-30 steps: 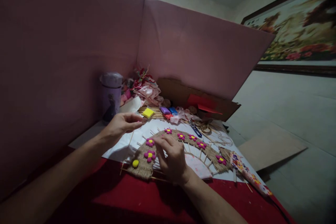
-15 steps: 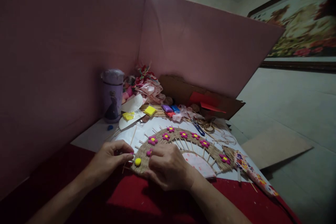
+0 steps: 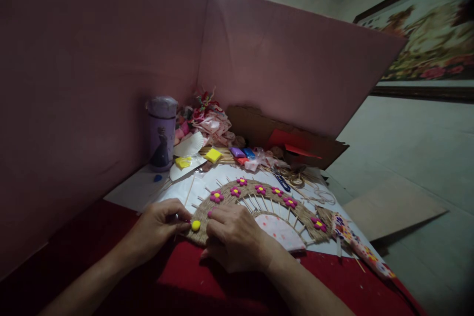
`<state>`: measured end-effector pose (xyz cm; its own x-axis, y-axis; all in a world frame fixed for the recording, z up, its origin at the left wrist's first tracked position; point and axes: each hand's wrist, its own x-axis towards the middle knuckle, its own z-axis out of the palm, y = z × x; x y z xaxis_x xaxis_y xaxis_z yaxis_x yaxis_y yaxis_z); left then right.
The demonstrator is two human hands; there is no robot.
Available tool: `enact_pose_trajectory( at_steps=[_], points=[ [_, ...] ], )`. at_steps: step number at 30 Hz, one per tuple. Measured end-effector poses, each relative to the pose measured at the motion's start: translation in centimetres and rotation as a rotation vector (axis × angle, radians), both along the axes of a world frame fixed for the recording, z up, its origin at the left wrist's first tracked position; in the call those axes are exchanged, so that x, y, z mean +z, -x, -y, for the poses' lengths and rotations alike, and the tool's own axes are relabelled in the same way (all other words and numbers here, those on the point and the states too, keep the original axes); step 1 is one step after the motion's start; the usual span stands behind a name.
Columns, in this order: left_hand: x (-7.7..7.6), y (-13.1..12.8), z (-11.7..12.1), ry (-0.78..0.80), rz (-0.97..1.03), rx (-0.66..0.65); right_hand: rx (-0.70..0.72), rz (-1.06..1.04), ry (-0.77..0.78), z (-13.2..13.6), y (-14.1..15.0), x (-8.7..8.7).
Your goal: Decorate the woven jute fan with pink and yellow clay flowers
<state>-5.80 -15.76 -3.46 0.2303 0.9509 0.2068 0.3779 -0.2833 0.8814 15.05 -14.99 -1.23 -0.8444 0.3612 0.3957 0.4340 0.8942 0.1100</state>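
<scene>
A woven, fan-shaped piece (image 3: 231, 201) with thin sticks poking from its edges lies in front of me. Magenta clay flowers (image 3: 217, 196) with yellow centres dot its band. Near its left end sits a round yellow clay ball (image 3: 195, 226). Just left of that ball, my left hand (image 3: 166, 222) is closed in a pinch on a bit of magenta clay, mostly hidden by the fingers. My right hand (image 3: 237, 237) rests over the band with curled fingers; their tips are hidden. A magenta clay blob (image 3: 210, 214) shows beside its index finger.
A purple canister (image 3: 162, 133) stands at the back left. Clay packets, including a yellow one (image 3: 214, 155), lie behind the fan beside blue-handled scissors (image 3: 282, 181). A flower-patterned handle (image 3: 361, 244) extends right. Pink panels (image 3: 289, 59) rise behind; red cloth (image 3: 177, 276) covers the near side.
My left hand has moved slightly right, closer to the yellow ball, and the magenta bit in it is now less visible. My right hand has shifted slightly left over the band.
</scene>
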Motion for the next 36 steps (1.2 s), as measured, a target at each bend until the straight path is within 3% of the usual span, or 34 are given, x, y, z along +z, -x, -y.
enact_pose_trajectory(
  at_steps=[10,13,31,36],
  points=[
    [-0.5,-0.2,-0.1,0.008,-0.055,0.021,0.007,0.011,0.007,-0.1,0.1,0.0],
    [-0.4,0.0,0.0,0.023,-0.029,-0.035,0.002,0.026,0.007,-0.1,0.0,0.0],
    [-0.6,0.2,0.4,-0.213,-0.257,-0.089,0.012,0.018,0.007,-0.4,0.1,-0.6],
    [-1.3,0.4,1.7,-0.427,-0.365,0.012,0.023,0.024,0.009,-0.4,0.1,-0.5]
  ],
)
